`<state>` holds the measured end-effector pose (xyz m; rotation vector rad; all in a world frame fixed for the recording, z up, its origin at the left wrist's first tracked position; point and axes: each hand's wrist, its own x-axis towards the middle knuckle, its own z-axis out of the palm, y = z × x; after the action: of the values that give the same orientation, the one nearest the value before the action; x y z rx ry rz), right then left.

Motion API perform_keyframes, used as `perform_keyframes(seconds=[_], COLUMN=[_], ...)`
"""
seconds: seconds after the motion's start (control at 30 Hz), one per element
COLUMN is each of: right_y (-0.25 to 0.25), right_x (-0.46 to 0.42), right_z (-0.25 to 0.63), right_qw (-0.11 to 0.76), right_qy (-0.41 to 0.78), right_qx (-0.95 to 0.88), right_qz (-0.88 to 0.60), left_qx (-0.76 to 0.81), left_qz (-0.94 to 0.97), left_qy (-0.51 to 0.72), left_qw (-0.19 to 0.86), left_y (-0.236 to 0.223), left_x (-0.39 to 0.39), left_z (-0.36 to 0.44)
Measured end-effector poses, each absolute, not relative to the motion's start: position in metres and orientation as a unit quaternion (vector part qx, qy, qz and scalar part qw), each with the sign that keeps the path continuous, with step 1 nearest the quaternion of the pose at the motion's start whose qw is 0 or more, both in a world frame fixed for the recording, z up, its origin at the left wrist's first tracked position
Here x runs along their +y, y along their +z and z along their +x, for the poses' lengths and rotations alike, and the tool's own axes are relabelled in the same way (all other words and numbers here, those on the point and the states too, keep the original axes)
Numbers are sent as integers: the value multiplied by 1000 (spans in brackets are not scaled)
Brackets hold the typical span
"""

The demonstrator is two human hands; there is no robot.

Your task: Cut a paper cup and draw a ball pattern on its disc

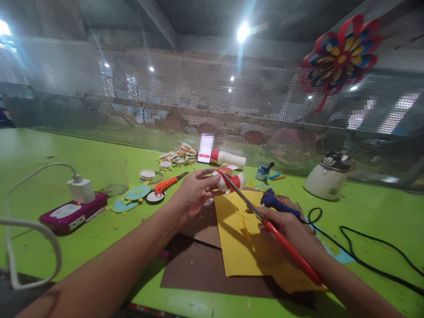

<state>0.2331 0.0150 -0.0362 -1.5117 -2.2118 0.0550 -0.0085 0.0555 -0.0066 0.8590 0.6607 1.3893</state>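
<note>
The left hand has a narrow grip, thumb and fingers pinching a red-and-white cup above the middle of the surface, near the far edge of a yellow sheet. The cup's far side is partly hidden, and its mouth is hard to make out. In the right hand, the grip is closed on red-handled scissors, whose blades cross in front of the cup; they seem nearly together, though blur leaves this uncertain.

A clear jar towards the left is too faint to show any contents. Beyond the right hand, towards the far edge, stands a small glass bottle of blue stuff with something dark at its mouth. The kettle, smooth, white and rounded with a black lid, hides whatever is inside.

The right hand partly covers a blue glue gun; its thin black cord curls towards the right. The flat yellow sheet overlaps brown sheets by the near edge. Orange-handled scissors lie left of the cup, and the phone's screen is pixelated.
</note>
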Motion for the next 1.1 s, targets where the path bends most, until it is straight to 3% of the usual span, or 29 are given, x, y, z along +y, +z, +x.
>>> perform_keyframes(seconds=[0.17, 0.47, 1.1], right_y=[-39, -38, -21], right_x=[15, 17, -3], right_z=[233, 237, 226], right_qw=[225, 203, 208], right_qy=[-24, 70, -27], right_qx=[-803, -801, -810], right_qz=[-552, -560, -547], left_qx=[284, 290, 290], left_qz=[377, 401, 391], left_qy=[608, 574, 591], left_qw=[639, 652, 643], left_y=[-10, -10, -8], left_x=[59, 60, 57], left_z=[-11, -14, -11])
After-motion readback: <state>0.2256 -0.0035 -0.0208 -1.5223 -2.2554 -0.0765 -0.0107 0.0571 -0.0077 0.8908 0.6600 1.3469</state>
